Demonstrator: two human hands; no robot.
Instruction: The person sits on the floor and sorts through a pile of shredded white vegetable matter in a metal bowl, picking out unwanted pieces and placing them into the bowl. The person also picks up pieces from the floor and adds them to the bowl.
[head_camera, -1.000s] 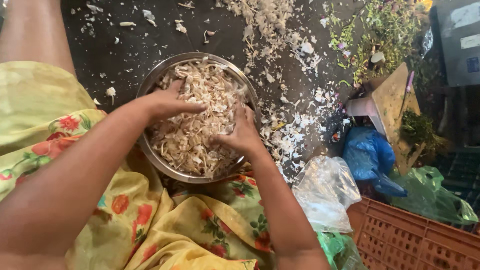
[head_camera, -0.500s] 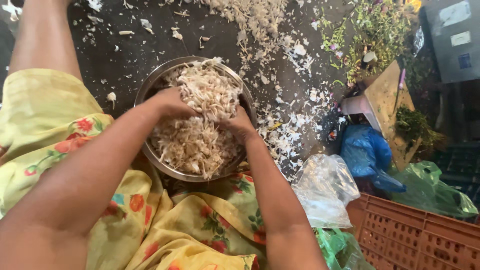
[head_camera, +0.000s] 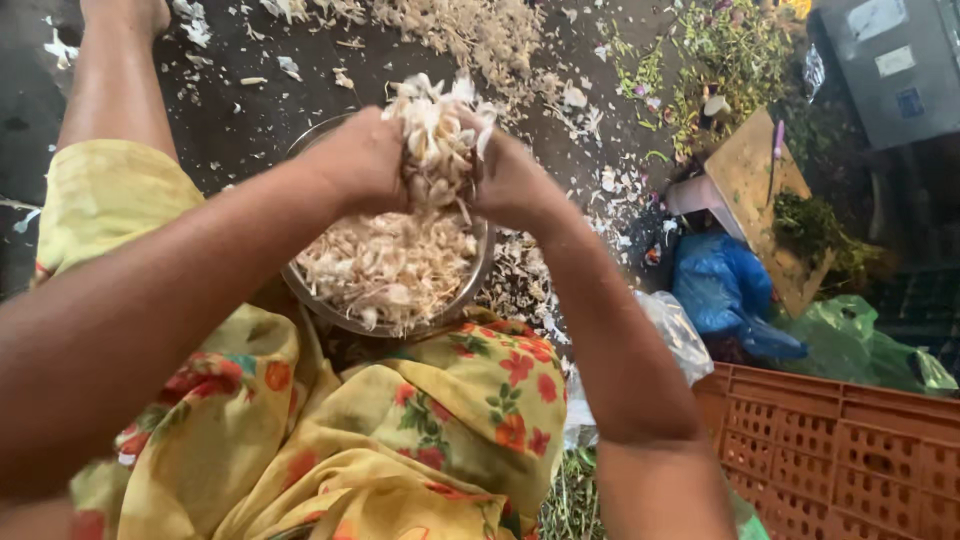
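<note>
- Garlic skins (head_camera: 437, 130), pale and papery, were lifted in a heaped double handful above the round steel bowl (head_camera: 478, 272), which sat on the dark floor (head_camera: 240, 130) just in front of the yellow flowered cloth (head_camera: 400, 440) over the person's lap.
- The left hand (head_camera: 362, 160) pressed in from one side, its fingers curled most of the way closed around the clump.
- The right hand (head_camera: 510, 180) met it from the other side, fingers likewise curled in, so the two palms squeezed the heap between them; how the fingertips lay beneath could not be told.
- More skins and pieces (head_camera: 390, 270) filled the bowl directly under the hands.
- To do this well, the handful was best kept centred over the bowl, since loose flakes were spilling at the top and sides.
- A gentle rubbing pressure would probably suit such light, brittle stuff better than a hard squeeze.
- Scattered peel (head_camera: 470, 30) already lay across the floor beyond the bowl, which suggested how readily it drifted.
- An orange plastic crate (head_camera: 840, 450), a blue bag (head_camera: 725, 290) and a wooden board (head_camera: 755, 180) stood well apart to the right.
</note>
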